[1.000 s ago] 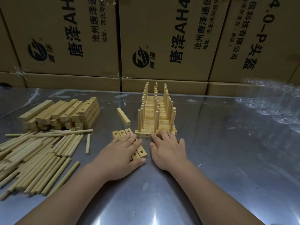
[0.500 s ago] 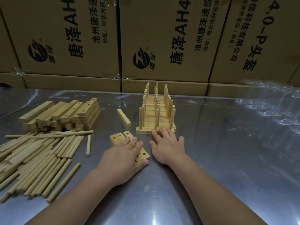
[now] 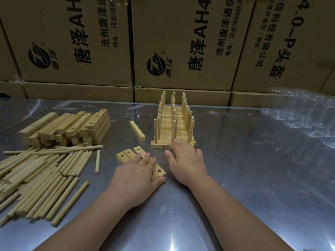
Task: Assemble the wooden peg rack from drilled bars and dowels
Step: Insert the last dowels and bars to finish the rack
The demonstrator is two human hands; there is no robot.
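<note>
A row of finished peg racks (image 3: 173,127), drilled bars with upright dowels, stands mid-table. My right hand (image 3: 185,163) lies flat with straight fingers touching the front bar of the nearest rack. My left hand (image 3: 136,175) rests flat on three loose drilled bars (image 3: 129,153) lying side by side; their near ends are partly hidden under my fingers. One single bar (image 3: 137,130) lies left of the racks. A stack of drilled bars (image 3: 72,126) sits at the far left, with a heap of dowels (image 3: 39,178) in front of it.
Large cardboard boxes (image 3: 181,42) wall off the back of the shiny metal table (image 3: 253,187). Clear plastic wrapping (image 3: 304,115) lies at the right rear. One short dowel (image 3: 97,161) lies apart, between the heap and the loose bars.
The racks have shifted slightly away from me with my right hand against them. My left hand stays on the three bars, barely moved.
</note>
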